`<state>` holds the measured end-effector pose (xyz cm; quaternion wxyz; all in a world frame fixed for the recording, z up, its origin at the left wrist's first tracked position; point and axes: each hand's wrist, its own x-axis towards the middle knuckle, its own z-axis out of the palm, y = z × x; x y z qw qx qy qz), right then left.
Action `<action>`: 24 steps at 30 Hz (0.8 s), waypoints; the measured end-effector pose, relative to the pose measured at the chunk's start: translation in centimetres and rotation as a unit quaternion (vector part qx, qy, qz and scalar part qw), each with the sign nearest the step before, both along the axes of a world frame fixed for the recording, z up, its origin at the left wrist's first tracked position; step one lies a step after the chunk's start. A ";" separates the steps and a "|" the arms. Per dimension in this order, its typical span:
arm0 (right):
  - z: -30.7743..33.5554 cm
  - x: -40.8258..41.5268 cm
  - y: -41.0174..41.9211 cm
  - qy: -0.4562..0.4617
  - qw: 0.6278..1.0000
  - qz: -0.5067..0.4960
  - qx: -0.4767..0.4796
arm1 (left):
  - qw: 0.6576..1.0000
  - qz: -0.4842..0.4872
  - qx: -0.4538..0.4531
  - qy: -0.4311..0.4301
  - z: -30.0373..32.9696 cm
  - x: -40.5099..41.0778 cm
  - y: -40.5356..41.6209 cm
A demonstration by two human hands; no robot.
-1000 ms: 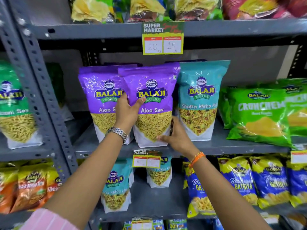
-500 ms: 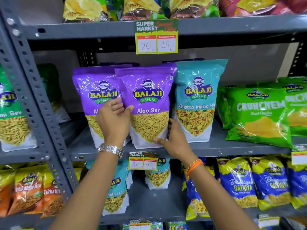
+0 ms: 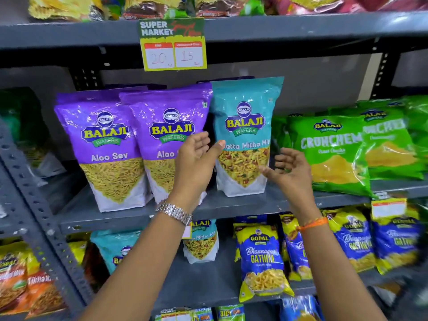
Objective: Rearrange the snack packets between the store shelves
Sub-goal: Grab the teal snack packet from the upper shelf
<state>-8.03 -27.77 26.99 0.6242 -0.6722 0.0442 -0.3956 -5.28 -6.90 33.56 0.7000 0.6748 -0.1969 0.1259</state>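
Note:
Two purple Aloo Sev packets stand upright on the middle shelf (image 3: 231,205): one on the left (image 3: 104,149), one beside it (image 3: 166,126). A teal Khatta Mitha Mix packet (image 3: 245,135) stands to their right. My left hand (image 3: 196,156), with a metal watch at the wrist, is open at the teal packet's left edge, its thumb touching the packet front. My right hand (image 3: 289,170), fingers spread, hovers at the packet's right edge, holding nothing. Both hands flank the teal packet.
Green Crunchem packets (image 3: 335,154) lean at the right of the same shelf. Below are blue-yellow Gopal Gathiya packets (image 3: 261,258), teal packets (image 3: 201,244) and orange packets (image 3: 23,288). A price tag (image 3: 172,45) hangs from the upper shelf. A perforated grey upright (image 3: 34,205) stands on the left.
Both hands have left the second purple Aloo Sev packet and shifted right to either side of the teal packet. The view has also shifted right.

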 end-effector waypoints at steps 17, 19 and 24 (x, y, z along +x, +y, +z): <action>-0.9 3.2 -4.8 0.168 0.964 0.170 -0.115 | 0.998 -0.025 0.041 0.052 -0.1 6.0 -7.7; -1.2 2.8 -5.5 0.174 0.966 0.151 -0.116 | 0.997 -0.036 0.042 0.051 0.2 5.5 -8.3; -1.4 0.7 -6.3 0.168 0.972 0.125 -0.103 | 0.997 -0.051 0.031 0.042 0.6 4.8 -9.0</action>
